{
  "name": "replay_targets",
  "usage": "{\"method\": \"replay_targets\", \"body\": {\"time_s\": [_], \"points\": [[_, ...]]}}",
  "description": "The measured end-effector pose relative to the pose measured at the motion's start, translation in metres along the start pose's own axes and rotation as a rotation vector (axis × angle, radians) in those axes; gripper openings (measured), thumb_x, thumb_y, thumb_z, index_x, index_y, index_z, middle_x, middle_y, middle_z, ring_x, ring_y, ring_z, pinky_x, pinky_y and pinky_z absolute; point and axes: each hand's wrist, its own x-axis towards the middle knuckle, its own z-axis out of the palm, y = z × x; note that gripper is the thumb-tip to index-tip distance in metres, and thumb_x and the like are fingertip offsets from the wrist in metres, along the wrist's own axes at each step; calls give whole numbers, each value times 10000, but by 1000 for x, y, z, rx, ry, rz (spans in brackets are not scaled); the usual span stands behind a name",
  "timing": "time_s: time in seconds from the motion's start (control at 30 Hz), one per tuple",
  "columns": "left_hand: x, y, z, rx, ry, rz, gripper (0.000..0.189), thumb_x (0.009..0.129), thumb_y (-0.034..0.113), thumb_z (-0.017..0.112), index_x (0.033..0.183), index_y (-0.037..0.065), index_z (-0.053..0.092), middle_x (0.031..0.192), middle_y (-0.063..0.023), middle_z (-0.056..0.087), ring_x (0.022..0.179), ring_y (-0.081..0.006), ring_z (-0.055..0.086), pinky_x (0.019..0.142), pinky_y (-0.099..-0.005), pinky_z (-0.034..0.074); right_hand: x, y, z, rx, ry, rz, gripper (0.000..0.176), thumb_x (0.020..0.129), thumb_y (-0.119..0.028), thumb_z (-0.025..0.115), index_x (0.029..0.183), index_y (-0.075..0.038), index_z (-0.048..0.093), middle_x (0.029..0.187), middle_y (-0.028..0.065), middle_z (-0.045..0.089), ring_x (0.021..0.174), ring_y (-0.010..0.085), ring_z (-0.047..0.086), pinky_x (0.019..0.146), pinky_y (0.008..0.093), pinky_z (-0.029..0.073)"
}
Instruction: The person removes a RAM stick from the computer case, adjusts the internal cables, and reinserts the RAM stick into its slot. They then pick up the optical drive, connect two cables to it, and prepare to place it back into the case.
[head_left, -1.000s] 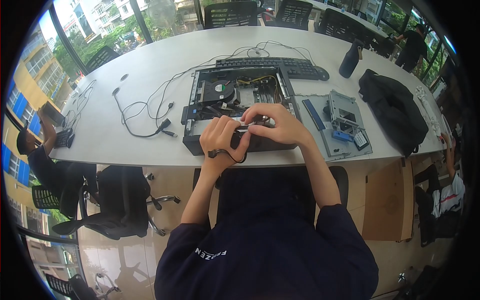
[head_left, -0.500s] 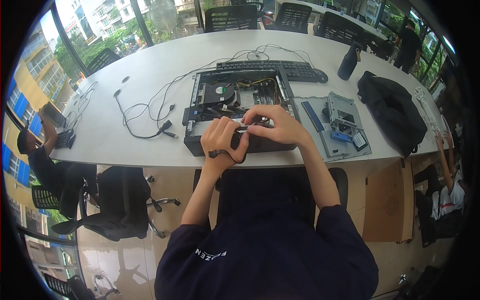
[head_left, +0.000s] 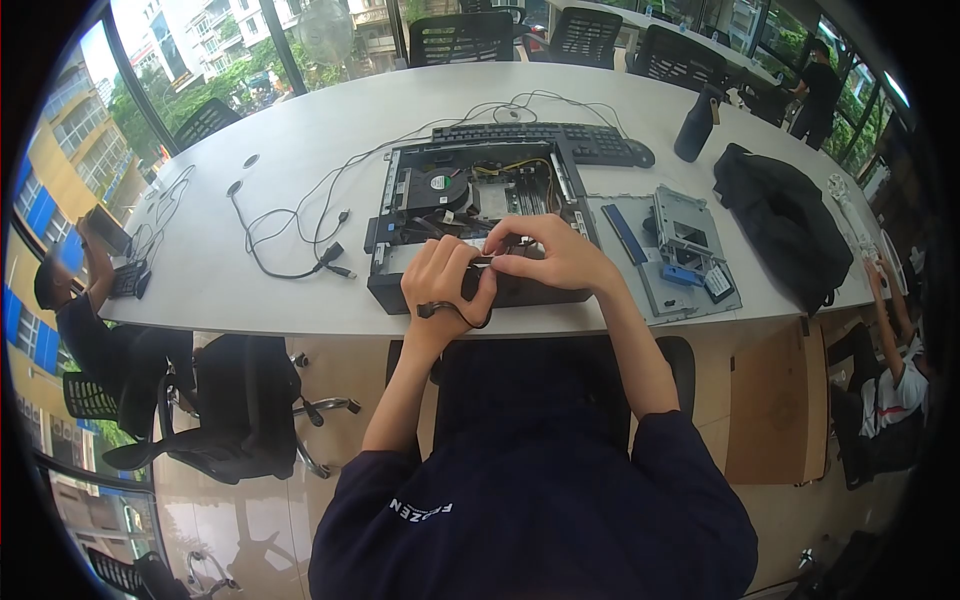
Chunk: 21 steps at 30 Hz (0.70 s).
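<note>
An opened desktop computer case [head_left: 380,283] lies on the table, its inside facing up. My left hand [head_left: 440,275] is closed over the case's near edge, thumb and fingers pinched together. Across the back of that hand lies a black cable [head_left: 470,319] with a dark connector [head_left: 428,309] at its end. My right hand [head_left: 555,255] is also closed, its thumb and forefinger meeting my left fingertips. A small, partly pale piece sits at the fingertips, too covered to name. Deeper in the case are a black blower fan [head_left: 441,187] and yellow wires [head_left: 515,167].
Behind the case lie a keyboard [head_left: 540,130] and a mouse [head_left: 640,153]. Loose cables [head_left: 290,235] spread leftward. Rightward are a metal panel [head_left: 665,300] carrying a drive bracket [head_left: 685,225], a dark bottle [head_left: 697,125] and a black bag [head_left: 785,225]. Other people sit at both table ends.
My right hand's fingers have shifted slightly at the pinch. My left hand and the case stay in place.
</note>
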Motion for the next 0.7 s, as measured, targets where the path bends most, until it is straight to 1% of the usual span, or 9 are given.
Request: {"method": "replay_targets", "body": {"time_s": [0.2, 0.7], "points": [[0, 1, -1, 2, 2, -5, 198, 721, 186, 728, 834, 53, 636, 789, -75, 591, 699, -277, 583, 593, -383, 463, 0, 0, 1, 7, 2, -1, 237, 909, -186, 702, 1078, -23, 676, 985, 89, 733, 942, 195, 693, 881, 331, 522], [-3, 3, 0, 17, 18, 0, 192, 721, 165, 726, 827, 43, 623, 788, -82, 592, 709, -283, 580, 614, -389, 467, 0, -2, 1, -5, 4, -31, 239, 912, -194, 702, 1077, -24, 673, 967, 85, 730, 939, 188, 687, 880, 328, 522]]}}
